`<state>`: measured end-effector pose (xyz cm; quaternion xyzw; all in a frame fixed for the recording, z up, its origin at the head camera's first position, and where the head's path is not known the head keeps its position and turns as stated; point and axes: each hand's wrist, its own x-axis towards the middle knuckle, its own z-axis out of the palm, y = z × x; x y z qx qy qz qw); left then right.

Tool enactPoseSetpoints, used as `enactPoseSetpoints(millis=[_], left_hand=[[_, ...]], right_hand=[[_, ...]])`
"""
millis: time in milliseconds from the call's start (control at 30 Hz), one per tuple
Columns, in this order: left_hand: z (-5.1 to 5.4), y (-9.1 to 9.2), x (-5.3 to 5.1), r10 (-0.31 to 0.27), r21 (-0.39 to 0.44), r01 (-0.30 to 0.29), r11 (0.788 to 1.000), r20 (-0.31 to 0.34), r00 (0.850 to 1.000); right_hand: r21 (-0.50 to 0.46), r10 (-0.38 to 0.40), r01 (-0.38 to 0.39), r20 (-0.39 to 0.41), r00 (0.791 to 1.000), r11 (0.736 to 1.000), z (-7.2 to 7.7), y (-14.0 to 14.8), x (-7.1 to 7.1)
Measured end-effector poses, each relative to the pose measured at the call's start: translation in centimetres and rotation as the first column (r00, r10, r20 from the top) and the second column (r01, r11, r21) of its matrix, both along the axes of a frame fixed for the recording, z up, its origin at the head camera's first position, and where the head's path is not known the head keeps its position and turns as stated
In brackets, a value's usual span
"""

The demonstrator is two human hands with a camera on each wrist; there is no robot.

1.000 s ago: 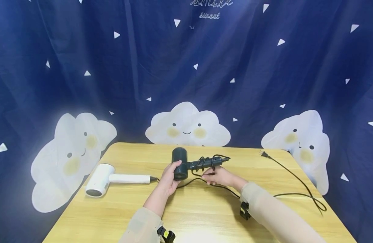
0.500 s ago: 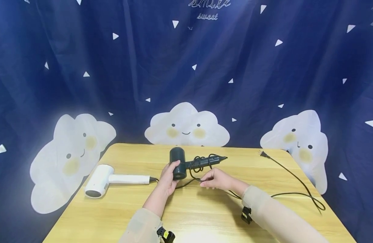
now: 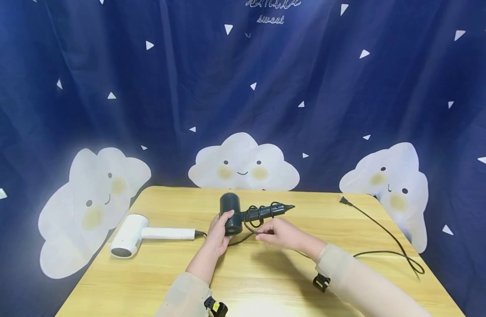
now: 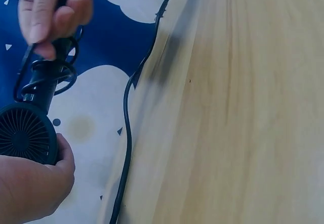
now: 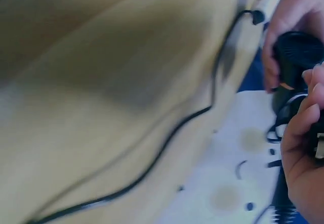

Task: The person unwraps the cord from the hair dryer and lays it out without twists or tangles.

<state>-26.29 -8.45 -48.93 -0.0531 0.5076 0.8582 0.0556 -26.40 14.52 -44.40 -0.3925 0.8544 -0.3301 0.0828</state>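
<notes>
In the head view my left hand (image 3: 218, 231) grips the barrel of a dark green-black hair dryer (image 3: 230, 204), held over the table with its handle pointing right. Its black cord (image 3: 260, 213) winds in loose loops around that handle. Below the handle, my right hand (image 3: 280, 233) pinches a length of this cord between thumb and fingers. The left wrist view shows the dryer's round slotted end (image 4: 23, 135) against my left palm, the right hand (image 4: 55, 11) beyond it. Part of the pinched cord is hidden by my right fingers.
A white hair dryer (image 3: 128, 235) lies at the left of the wooden table (image 3: 251, 281). A black cord (image 3: 379, 252) crosses the tabletop beneath my hands, loops at the right and leads to a plug (image 3: 344, 200) near the back right. A patterned blue curtain (image 3: 211, 79) hangs behind.
My right hand has first drawn the cord down from the handle's tip, then moved slightly left toward the barrel. The cord wraps have shifted along the handle; the left hand keeps its grip.
</notes>
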Motion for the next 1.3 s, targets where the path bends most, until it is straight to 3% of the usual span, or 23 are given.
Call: enactPoseSetpoints(millis=[100, 233, 600, 1000, 1167, 1300], left_hand=[[-0.1, 0.0, 0.0, -0.004, -0.005, 0.004, 1.000, 0.001, 1.000], [0.0, -0.1, 0.0, -0.010, -0.017, 0.010, 1.000, 0.002, 1.000], [0.1, 0.0, 0.1, -0.022, -0.029, 0.021, 0.999, -0.010, 1.000], [0.1, 0.0, 0.3, -0.050, -0.037, 0.049, 0.998, -0.011, 0.999], [0.1, -0.1, 0.3, -0.070, -0.020, 0.070, 0.997, -0.023, 0.997], [0.0, -0.1, 0.2, -0.087, -0.002, 0.087, 0.996, -0.025, 0.996]], right_hand=[[0.032, 0.000, 0.004, -0.122, 0.993, 0.999, 1.5, -0.5, 0.2], [0.062, -0.004, 0.021, -0.262, 0.965, 0.998, 3.3, -1.1, 0.2], [0.180, -0.036, 0.106, -0.358, 0.933, 0.978, 6.4, -2.3, -1.0], [0.181, 0.054, 0.005, -0.319, 0.946, 0.983, 8.3, -1.4, -4.6], [0.180, 0.007, 0.046, -0.286, 0.958, 0.983, 8.1, -0.4, -6.2], [0.168, -0.050, 0.083, -0.193, 0.980, 0.982, 7.5, 0.5, -7.2]])
